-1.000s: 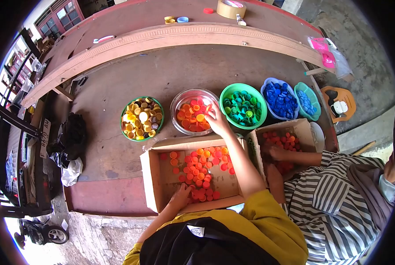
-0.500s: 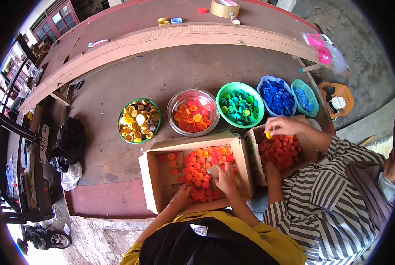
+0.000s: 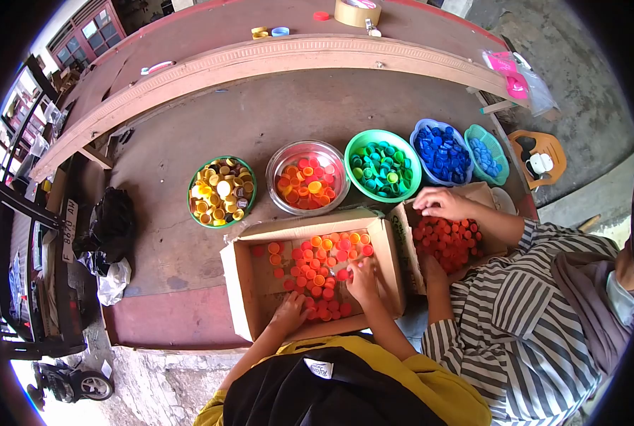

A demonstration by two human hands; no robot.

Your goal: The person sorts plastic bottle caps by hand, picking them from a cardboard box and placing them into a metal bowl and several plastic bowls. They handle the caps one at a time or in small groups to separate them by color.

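Note:
Loose red and orange bottle caps [image 3: 320,265] lie in a shallow cardboard box [image 3: 241,295] in front of me. My left hand [image 3: 289,312] rests at the near side of the box, its fingers extended against the red caps. Over the right part of the pile, my right hand [image 3: 361,280] has its fingers curled together; whatever they hold is hidden. Beyond the box stand a glass bowl [image 3: 270,177] of red and orange caps and a green bowl [image 3: 350,182] of green caps. A green-rimmed basket [image 3: 190,207] holds yellow, gold and brown caps.
At right, a co-worker in striped sleeves has both hands at a smaller box [image 3: 405,248] of red caps [image 3: 448,243]. Blue caps fill a lavender bowl [image 3: 415,145] and a light green bowl [image 3: 503,152]. A wooden beam [image 3: 274,55] crosses the table; tape [image 3: 358,13] lies behind it.
My right hand's fingers have drawn together and shifted slightly right. A tan disc beside them no longer shows. The yellow cap in the co-worker's raised hand is out of sight; that hand moved left.

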